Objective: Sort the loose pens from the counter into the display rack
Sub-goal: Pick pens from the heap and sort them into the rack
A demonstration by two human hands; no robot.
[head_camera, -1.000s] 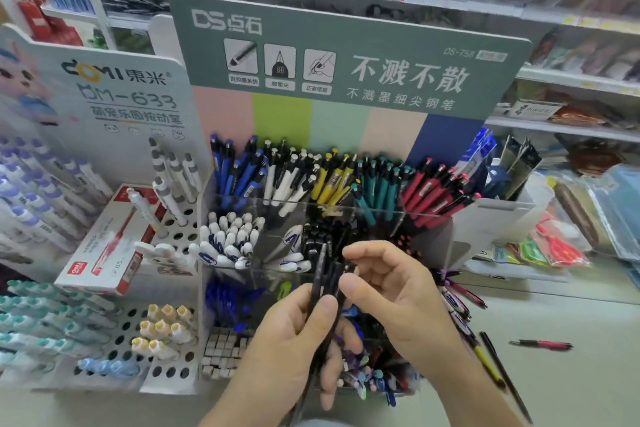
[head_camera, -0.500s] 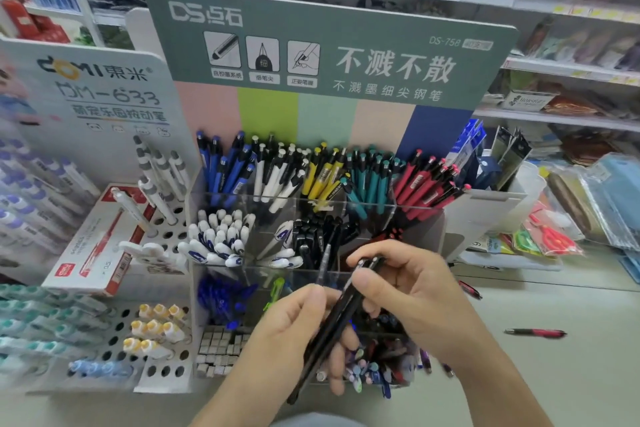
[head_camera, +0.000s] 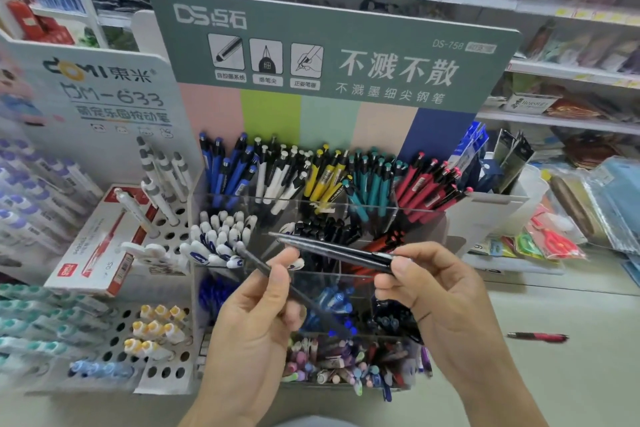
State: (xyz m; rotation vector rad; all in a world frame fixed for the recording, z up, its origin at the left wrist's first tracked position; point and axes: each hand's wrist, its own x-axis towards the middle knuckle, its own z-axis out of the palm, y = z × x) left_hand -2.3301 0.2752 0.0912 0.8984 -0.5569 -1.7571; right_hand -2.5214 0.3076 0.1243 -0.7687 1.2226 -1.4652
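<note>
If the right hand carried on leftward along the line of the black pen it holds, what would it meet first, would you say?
Probably the left hand: the black pen in the right hand points left, its tip just above the left thumb. Depth is unclear, so it might pass over toward the white-capped pens.

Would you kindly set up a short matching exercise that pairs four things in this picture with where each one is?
Things:
1. black pen
2. dark pen
3. red pen
4. yellow pens

Places:
A. lying loose on the counter, to the right
B. pinched in the right hand, held crosswise
C. standing in the back row of the display rack
D. held in the left hand, slanting

Pairs: 1-B, 2-D, 3-A, 4-C
</note>
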